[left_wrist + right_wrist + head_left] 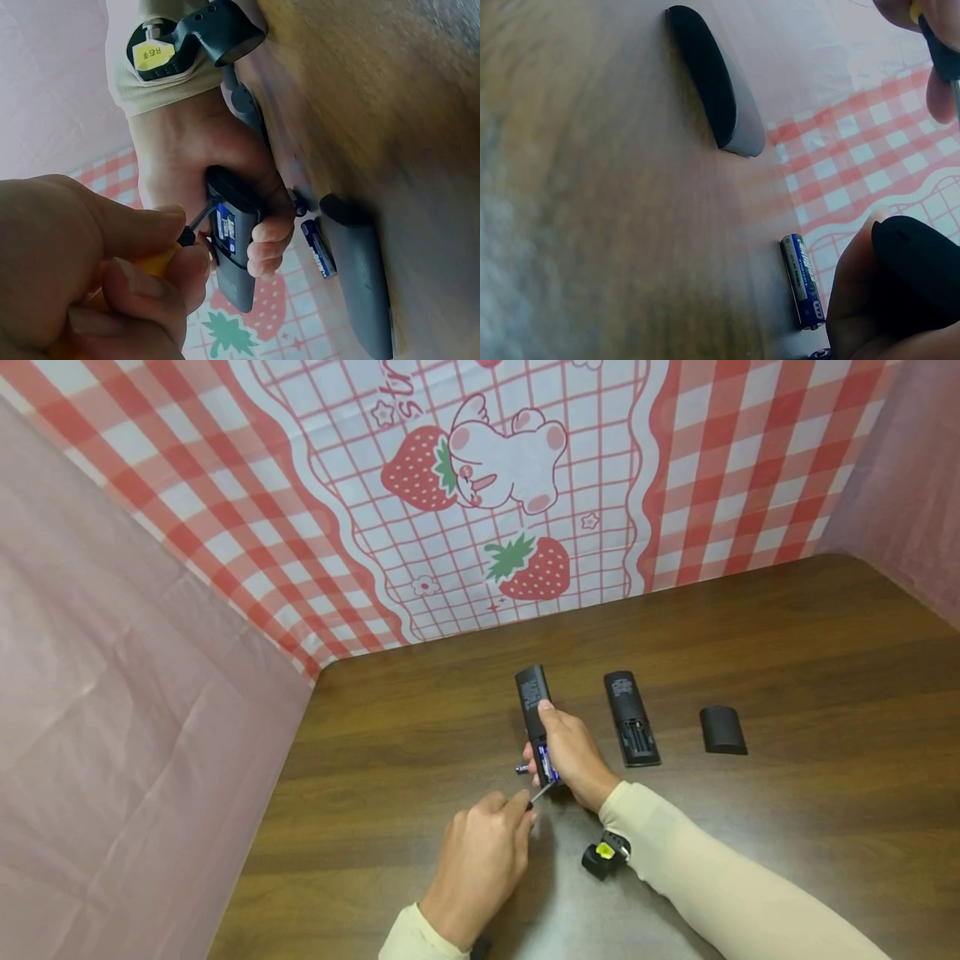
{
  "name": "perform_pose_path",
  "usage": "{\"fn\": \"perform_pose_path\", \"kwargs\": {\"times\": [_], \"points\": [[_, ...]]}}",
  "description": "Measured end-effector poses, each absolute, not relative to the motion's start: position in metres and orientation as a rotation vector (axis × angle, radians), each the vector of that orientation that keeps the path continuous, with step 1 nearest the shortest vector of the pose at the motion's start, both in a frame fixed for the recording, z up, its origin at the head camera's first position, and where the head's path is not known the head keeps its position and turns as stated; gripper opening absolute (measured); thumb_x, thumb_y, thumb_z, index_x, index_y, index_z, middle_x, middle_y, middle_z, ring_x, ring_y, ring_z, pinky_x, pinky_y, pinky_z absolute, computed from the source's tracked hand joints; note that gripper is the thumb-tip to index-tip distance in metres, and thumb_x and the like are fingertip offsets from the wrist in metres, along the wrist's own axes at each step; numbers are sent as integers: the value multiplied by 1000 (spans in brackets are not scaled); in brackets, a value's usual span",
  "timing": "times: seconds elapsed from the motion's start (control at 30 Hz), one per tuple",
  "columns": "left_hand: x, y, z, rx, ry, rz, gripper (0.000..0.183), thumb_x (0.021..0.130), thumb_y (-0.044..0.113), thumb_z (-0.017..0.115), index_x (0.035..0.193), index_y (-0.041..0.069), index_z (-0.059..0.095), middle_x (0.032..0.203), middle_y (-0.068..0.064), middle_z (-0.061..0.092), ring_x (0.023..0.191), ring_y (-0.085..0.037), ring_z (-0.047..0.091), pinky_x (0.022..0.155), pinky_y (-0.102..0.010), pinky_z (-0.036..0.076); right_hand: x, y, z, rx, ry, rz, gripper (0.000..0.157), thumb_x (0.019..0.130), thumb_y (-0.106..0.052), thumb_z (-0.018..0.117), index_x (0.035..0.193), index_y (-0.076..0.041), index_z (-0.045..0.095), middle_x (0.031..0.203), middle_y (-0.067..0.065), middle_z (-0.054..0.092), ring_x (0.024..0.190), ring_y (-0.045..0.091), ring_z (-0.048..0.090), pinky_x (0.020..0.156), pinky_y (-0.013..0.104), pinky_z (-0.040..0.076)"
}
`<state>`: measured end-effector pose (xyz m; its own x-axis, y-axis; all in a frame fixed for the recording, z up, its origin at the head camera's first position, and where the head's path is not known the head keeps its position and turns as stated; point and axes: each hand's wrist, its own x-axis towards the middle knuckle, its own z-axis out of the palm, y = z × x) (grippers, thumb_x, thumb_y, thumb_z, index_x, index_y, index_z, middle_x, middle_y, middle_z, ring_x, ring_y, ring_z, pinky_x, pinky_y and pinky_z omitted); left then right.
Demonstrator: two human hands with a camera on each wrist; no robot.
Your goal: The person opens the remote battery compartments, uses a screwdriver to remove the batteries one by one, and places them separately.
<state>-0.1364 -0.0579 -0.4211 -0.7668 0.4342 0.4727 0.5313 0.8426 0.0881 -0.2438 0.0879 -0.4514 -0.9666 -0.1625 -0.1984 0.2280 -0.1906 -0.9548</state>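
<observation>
My right hand (577, 756) holds a black remote control (532, 693), its battery compartment uncovered and blue batteries (225, 227) inside. My left hand (476, 852) grips a screwdriver (154, 264) with a yellow and black handle. The screwdriver's metal shaft reaches into the near end of the compartment, at the end of a battery. On the table below the remote lies a loose blue AAA battery (802, 281), with the end of another battery (821, 354) close by. My left hand hides most of the handle in the head view.
Right of my hands lie a second black remote (632, 718), its compartment bare, and a battery cover (722, 729). Another curved black cover (364, 277) shows in the wrist views. A checked cloth (720, 468) hangs behind the wooden table (360, 760).
</observation>
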Motion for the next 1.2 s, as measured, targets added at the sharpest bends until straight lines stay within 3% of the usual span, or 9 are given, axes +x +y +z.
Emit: {"fn": "perform_pose_path", "kwargs": {"times": [0.53, 0.9, 1.2], "points": [[-136, -56, -418, -708, -2606, -284, 11, 89, 20, 76, 95, 10, 75, 69, 3, 60, 50, -11, 55, 43, -24, 44, -242, 86, -450, 52, 1834, -2232, 59, 108, -46, 28, 118, 8, 50, 73, 11, 60, 53, 17, 58, 46, 33, 52], [-133, -57, -418, -706, -2616, -262, 11, 89, 19, 76, 95, 10, 76, 70, 1, 61, 52, -16, 60, 43, -28, 46, -242, 87, -450, 66, 1852, -2210, 60, 108, -46, 27, 120, 7, 51, 75, 12, 61, 54, 18, 59, 48, 36, 54], [-135, -55, -422, -689, -2602, -268, 19, 91, 19, 74, 106, 7, 75, 74, -1, 64, 51, -16, 60, 43, -27, 46, -241, 84, -451, 72, 1872, -2200, 57, 108, -46, 28, 119, 6, 51, 74, 11, 61, 53, 17, 58, 47, 33, 52]]}}
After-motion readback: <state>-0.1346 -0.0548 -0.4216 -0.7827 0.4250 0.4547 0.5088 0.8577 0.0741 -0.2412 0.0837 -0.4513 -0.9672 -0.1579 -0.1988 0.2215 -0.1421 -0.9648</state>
